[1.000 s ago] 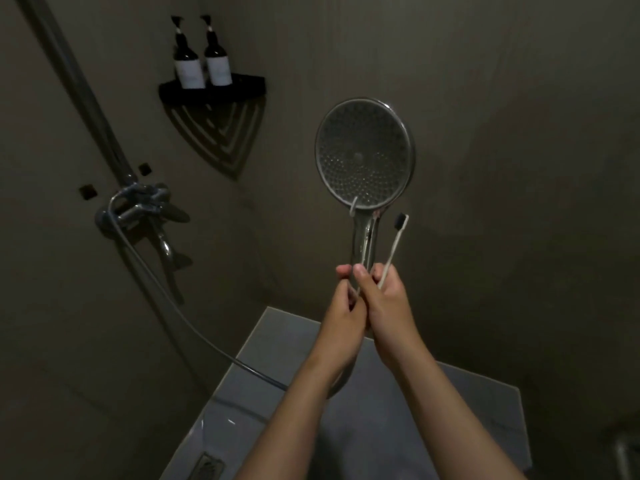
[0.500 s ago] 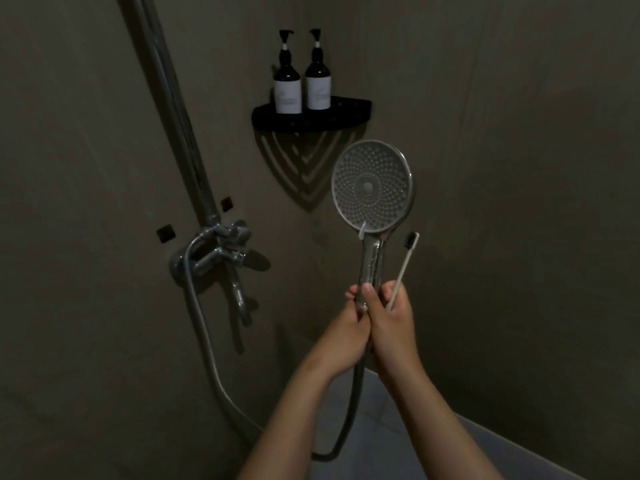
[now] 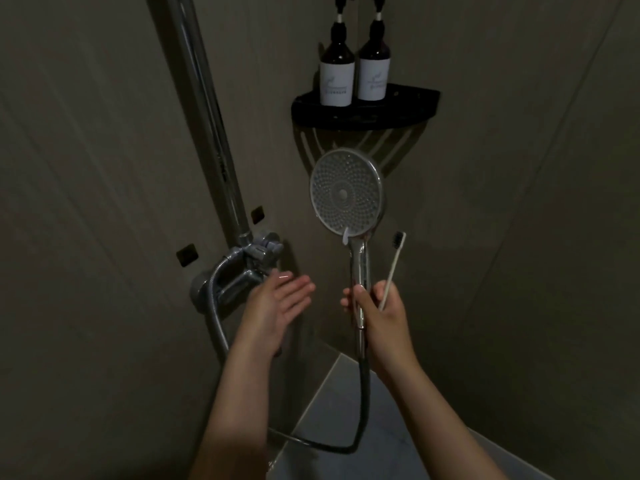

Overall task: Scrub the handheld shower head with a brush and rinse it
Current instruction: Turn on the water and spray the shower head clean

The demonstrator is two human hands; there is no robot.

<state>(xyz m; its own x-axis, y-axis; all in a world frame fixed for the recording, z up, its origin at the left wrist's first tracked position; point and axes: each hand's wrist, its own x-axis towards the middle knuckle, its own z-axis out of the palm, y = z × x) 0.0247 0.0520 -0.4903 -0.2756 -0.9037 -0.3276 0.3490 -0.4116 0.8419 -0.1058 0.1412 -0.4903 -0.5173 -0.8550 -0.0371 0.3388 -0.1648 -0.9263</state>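
The round chrome shower head (image 3: 346,192) stands upright in mid-air with its nozzle face toward me. My right hand (image 3: 379,318) grips its handle low down and also holds a white toothbrush (image 3: 393,268) with dark bristles, which points up beside the handle. A grey hose (image 3: 362,407) loops down from the handle and back toward the tap. My left hand (image 3: 277,304) is off the handle, fingers straight, just in front of the chrome mixer tap (image 3: 239,271) on the wall.
A chrome riser pipe (image 3: 204,109) runs up the wall from the tap. Two dark pump bottles (image 3: 355,60) stand on a black corner shelf (image 3: 363,109) above the shower head. A pale tiled floor (image 3: 363,452) shows at the bottom.
My left hand has let go of the handle and moved left to the tap. The right hand now holds the shower head and toothbrush alone. The view has shifted up and left.
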